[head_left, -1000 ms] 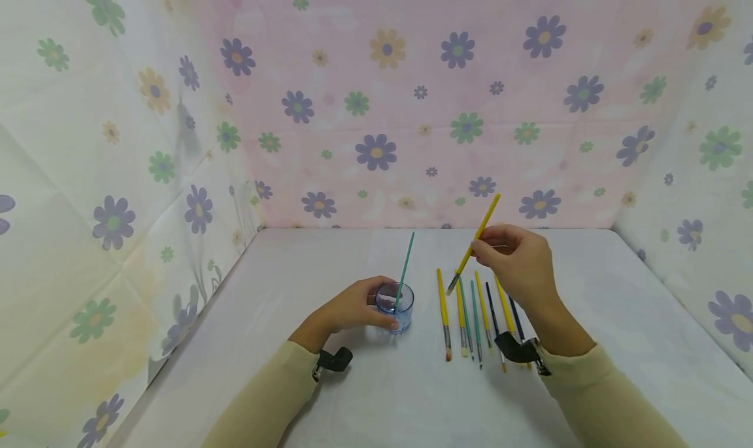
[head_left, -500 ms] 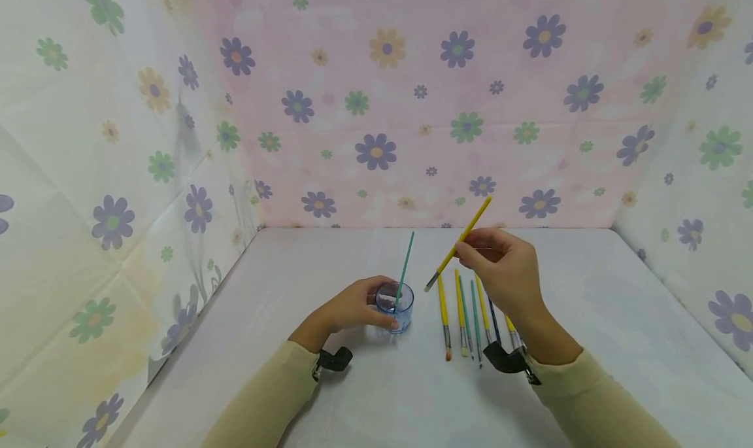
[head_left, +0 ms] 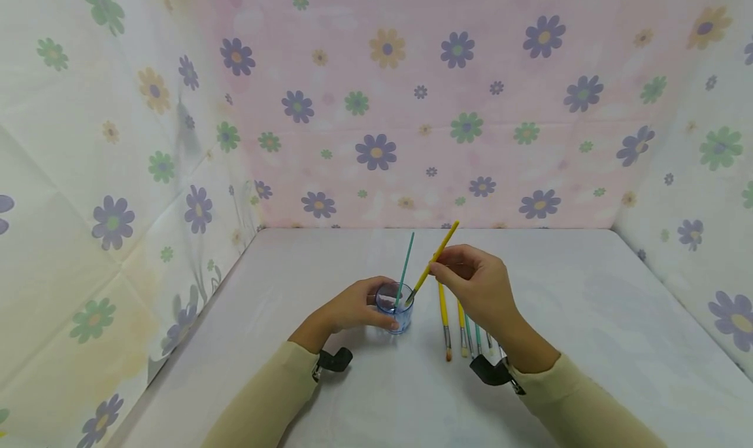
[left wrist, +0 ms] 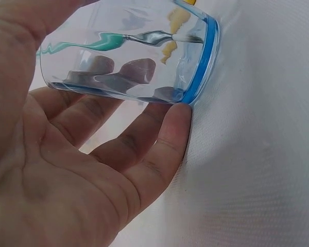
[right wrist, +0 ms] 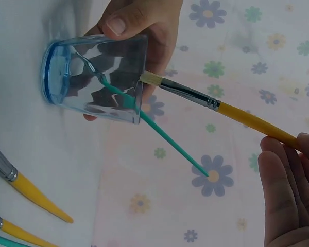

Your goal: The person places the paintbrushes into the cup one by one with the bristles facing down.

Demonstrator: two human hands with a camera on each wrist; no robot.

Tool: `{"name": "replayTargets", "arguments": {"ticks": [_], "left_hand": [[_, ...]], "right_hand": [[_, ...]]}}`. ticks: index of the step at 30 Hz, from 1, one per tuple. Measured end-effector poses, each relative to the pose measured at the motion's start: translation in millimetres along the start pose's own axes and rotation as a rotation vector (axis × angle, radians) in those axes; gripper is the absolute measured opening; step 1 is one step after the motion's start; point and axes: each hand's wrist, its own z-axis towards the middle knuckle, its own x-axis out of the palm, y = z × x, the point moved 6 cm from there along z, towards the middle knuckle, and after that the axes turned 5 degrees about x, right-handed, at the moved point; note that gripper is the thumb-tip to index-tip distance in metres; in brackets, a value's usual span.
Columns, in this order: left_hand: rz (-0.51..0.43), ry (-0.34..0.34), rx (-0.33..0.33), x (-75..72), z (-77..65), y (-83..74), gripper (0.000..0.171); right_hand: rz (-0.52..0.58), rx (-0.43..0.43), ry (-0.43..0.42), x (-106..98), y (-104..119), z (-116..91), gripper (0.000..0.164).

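Observation:
My left hand (head_left: 353,304) grips a clear, blue-based drinking glass (head_left: 402,322) standing on the table, thumb on the near side and fingers around the other. A thin teal paintbrush (head_left: 406,265) leans inside it, bristles down, as the left wrist view shows through the wall. My right hand (head_left: 479,288) pinches a yellow-handled paintbrush (right wrist: 247,117) between thumb and fingertips. That brush slants bristles-down, and its pale bristles (right wrist: 150,77) are at the mouth of the glass. In the head view, the right hand and forearm partly cover the brushes lying below.
Several paintbrushes lie side by side on the white table (head_left: 353,396), right of the glass; a yellow one (head_left: 444,307) is nearest to it. A flowered cloth (head_left: 376,108) hangs behind the table and along both sides.
My right hand has moved left and down with the yellow paintbrush, from above the laid-out brushes to the mouth of the glass. The left hand and glass have stayed in place.

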Motion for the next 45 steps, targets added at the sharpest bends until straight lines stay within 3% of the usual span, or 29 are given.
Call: {"name": "replayTargets", "arguments": {"ticks": [7,19,29,45], "left_hand": [[-0.001,0.000,0.001,-0.2,0.1,-2.0,0.080],[0.000,-0.003,-0.010,-0.5,-0.7,-2.0,0.080],[-0.007,0.002,0.001,0.1,-0.3,-1.2,0.082],[-0.004,0.003,-0.003,0.5,0.8,-0.8,0.083]], "right_hand": [[-0.005,-0.022,0.018,8,-6,-1,0.022],[-0.090,0.076,0.039,20,-28,1,0.016],[-0.002,0.154,0.078,27,-42,2,0.024],[-0.058,0.252,0.102,28,-51,4,0.032]]}}
